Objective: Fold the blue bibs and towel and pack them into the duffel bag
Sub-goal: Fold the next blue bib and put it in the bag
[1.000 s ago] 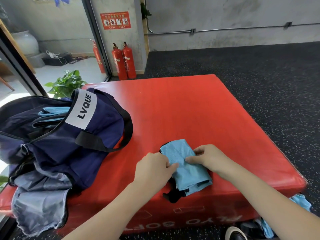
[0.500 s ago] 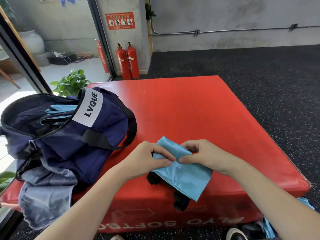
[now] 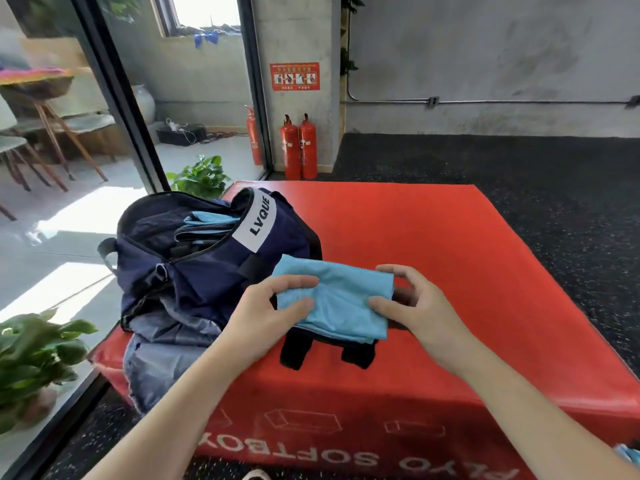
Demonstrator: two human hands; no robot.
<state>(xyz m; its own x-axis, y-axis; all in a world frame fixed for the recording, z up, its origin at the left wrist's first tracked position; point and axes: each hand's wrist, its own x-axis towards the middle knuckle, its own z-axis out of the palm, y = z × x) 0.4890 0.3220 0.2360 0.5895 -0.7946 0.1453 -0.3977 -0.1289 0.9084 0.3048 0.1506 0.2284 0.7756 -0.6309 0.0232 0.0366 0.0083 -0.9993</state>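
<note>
A folded light-blue bib with black straps hanging below is lifted above the red soft box. My left hand pinches its left edge between thumb and fingers. My right hand grips its right edge the same way. The navy duffel bag with an "LVQUE" label lies open to the left, touching the bib's left corner. Folded blue fabric shows inside the bag's mouth.
A grey-blue cloth hangs from under the bag over the box's left front corner. Potted plants stand at the left by a glass wall. Fire extinguishers stand at the back. More blue fabric lies at the lower right.
Both hands have raised the folded bib off the box and carried it left, up against the duffel bag. The camera has tilted up.
</note>
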